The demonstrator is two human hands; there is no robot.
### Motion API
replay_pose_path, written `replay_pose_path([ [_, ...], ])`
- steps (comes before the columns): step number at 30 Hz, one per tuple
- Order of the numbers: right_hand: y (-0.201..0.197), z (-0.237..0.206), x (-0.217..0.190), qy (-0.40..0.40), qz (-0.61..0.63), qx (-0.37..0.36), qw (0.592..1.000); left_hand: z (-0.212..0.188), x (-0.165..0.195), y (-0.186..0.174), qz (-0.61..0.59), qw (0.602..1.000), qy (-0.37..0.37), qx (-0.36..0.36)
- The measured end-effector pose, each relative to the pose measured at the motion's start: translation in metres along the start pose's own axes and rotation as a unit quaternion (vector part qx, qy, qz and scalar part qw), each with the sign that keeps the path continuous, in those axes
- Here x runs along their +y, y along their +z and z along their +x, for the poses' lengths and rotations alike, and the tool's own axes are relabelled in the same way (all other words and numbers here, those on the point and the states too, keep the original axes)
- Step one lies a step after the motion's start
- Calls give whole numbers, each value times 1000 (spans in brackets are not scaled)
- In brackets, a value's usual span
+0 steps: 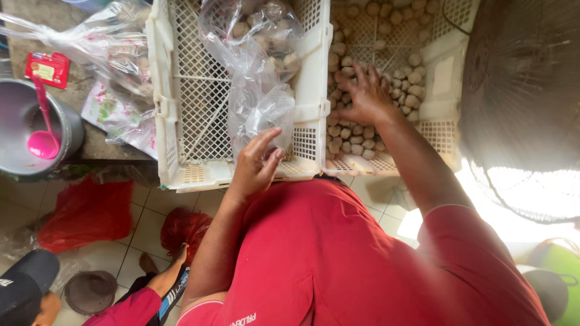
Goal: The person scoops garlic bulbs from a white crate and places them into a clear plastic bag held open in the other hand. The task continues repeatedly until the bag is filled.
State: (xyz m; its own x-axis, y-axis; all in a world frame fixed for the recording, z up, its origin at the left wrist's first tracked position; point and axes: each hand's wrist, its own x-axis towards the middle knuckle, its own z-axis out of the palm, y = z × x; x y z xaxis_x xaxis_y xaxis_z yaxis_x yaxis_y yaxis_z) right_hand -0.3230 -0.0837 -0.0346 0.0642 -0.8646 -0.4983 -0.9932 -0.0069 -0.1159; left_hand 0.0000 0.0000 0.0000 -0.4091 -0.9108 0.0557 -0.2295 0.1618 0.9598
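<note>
My red shirt fills the foreground. Beyond it, two white crates sit side by side. My left hand pinches a clear plastic bag; my right hand spreads open on the meatballs.

At the far left we see a grey metal pot on the counter, a pink ladle resting inside it, and a small red packet just beside its rim. On the tiled floor below lie two crumpled red plastic bags. A round wire fan guard fills the right edge. Bottom left, another person's dark cap shows, near what may be a dark lid.
</note>
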Motion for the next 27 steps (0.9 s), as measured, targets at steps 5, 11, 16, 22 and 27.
replay_pose_path([
  [5,21,-23,29,-56,-138,-32,988,5,-4,-3,-118,992,-38,-12],
  [11,18,-2,38,106,119,255,954,-2,-12,-6,-121,992,-22,-38],
  [16,21,-48,-1,-21,-143,0,990,-2,-11,-14,-139,989,-19,-55],
  [22,17,-38,-6,-109,-250,-57,960,3,-16,-5,-158,986,-17,-50],
  [27,20,-25,42,73,-116,134,982,2,-11,-2,-167,985,-27,-31],
])
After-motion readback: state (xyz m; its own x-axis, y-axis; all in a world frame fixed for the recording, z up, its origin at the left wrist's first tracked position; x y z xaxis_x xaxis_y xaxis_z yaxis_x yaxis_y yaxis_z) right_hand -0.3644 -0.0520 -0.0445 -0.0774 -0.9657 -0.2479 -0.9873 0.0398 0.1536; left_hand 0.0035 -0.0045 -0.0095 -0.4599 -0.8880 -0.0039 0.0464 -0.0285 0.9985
